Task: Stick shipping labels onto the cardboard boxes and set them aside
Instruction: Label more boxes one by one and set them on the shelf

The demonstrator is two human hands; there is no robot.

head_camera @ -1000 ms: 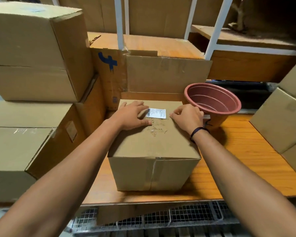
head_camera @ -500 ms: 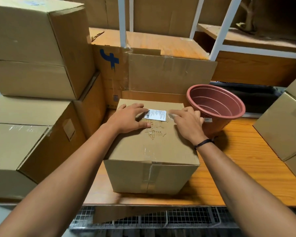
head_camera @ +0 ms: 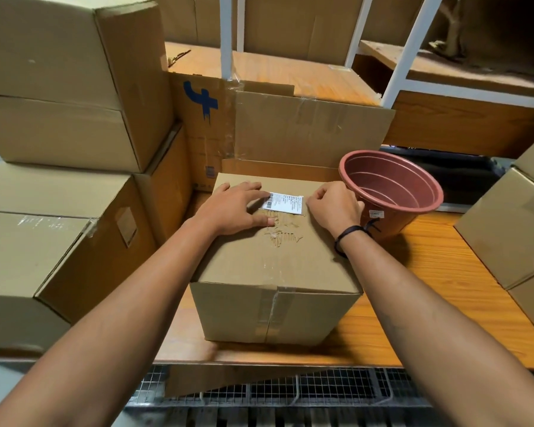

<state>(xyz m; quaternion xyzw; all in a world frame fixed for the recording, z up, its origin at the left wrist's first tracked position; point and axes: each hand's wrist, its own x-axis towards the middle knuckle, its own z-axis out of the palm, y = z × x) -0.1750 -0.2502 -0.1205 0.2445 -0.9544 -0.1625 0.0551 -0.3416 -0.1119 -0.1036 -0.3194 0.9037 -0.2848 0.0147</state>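
Left hand (head_camera: 233, 208) flat, fingers straight on the shipping label (head_camera: 282, 203) atop the cardboard box (head_camera: 275, 263); right hand (head_camera: 333, 208) has curled its fingers beside the label — grip unclear — sticking looks nearly done.

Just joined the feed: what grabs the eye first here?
Both hands meet on the central cardboard box: the left hand lies flat on the left end of the white label, the right hand curls at its right end. A reddish pot sits right of the box, and bigger cartons stack up at left.
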